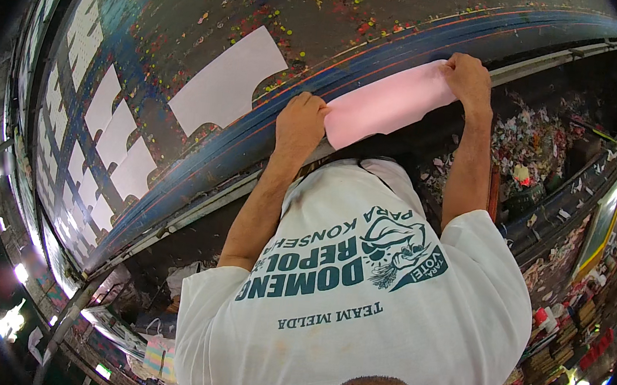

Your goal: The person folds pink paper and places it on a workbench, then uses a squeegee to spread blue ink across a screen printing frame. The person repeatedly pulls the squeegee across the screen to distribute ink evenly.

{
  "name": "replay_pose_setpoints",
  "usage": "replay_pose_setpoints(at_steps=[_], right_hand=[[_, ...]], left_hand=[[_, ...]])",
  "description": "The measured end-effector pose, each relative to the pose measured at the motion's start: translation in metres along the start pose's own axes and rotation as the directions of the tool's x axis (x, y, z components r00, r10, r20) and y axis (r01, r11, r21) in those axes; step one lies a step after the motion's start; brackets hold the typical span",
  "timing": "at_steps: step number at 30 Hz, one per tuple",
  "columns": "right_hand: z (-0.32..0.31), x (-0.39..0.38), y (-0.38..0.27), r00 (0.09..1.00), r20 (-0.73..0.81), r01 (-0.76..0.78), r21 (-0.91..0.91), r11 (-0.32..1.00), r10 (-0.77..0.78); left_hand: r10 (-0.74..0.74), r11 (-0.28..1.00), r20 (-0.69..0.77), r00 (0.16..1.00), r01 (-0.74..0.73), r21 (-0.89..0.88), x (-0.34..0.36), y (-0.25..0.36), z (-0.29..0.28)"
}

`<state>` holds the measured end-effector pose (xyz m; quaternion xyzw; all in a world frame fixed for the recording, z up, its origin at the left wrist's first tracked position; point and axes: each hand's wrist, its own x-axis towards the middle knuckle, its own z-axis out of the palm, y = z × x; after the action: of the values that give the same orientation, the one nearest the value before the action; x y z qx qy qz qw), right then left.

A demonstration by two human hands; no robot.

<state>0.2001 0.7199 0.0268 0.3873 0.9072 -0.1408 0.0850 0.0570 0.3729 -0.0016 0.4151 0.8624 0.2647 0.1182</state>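
Note:
A pale pink cloth piece (383, 111) is stretched between my two hands at the near edge of the long printing table. My left hand (300, 126) pinches its left end, with the fingers curled over the edge. At the far right end, my right hand (469, 82) grips the upper corner. The piece hangs partly over the table's blue edge and its lower side curves slightly. Just beyond my left hand, a white cut cloth panel (226, 81) with curved notches lies flat on the table, apart from my fingers.
More white panels (112, 144) lie in rows along the paint-spotted table (325, 16) to the left. A metal rail (528, 71) runs along its near edge. Scraps and litter (532, 143) are heaped at the right, beside a yellow-edged frame (603, 221).

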Motion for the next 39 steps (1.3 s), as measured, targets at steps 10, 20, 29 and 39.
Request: replay_pose_setpoints(at_steps=[10, 20, 29, 39], right_hand=[[-0.023, -0.005, 0.022, 0.984, -0.158, 0.084, 0.046, 0.995, -0.076], [-0.009, -0.009, 0.027, 0.878, -0.234, 0.433, 0.015, 0.901, -0.417], [-0.001, -0.055, -0.007, 0.531, -0.171, 0.773, 0.497, 0.393, -0.83], [-0.066, -0.024, 0.055, 0.775, -0.043, 0.614, 0.282, 0.737, -0.63]], left_hand=[[-0.048, 0.991, -0.07, 0.996, 0.056, 0.122, -0.005, 0.021, 0.011], [0.076, 0.976, -0.063, 0.995, -0.061, 0.208, -0.007, 0.043, 0.002], [0.17, 0.95, 0.07, 0.983, -0.145, -0.275, 0.004, 0.147, -0.02], [0.159, 0.568, -0.095, 0.983, -0.17, -0.805, -0.009, 0.119, -0.083]])
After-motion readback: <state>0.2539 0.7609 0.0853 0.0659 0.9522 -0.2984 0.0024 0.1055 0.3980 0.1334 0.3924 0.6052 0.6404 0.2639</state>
